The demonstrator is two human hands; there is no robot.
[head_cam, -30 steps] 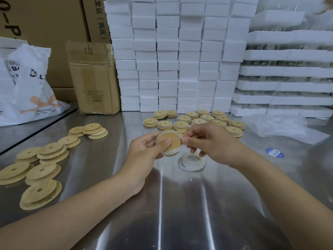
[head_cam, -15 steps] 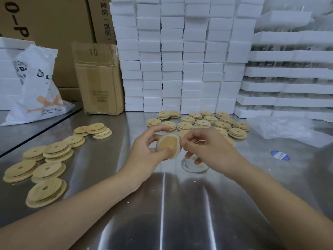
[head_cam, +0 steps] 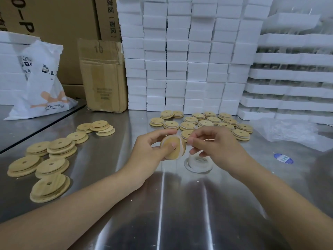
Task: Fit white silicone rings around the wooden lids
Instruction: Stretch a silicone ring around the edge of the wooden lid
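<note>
Above the steel worktop (head_cam: pixel 162 204), a person's left hand (head_cam: pixel 153 147) is gripping a wooden lid (head_cam: pixel 173 148) on edge, thumb across its face. The right hand (head_cam: pixel 216 143) is pinching a white silicone ring (head_cam: pixel 183 147) at the lid's right rim. The ring appears half-seated, so the next move likely calls for rolling it round the remaining edge. Spare rings (head_cam: pixel 198 162) are lying just under the right grip, with ringed lids (head_cam: pixel 207 121) beyond and bare lids (head_cam: pixel 50 159) well left.
</note>
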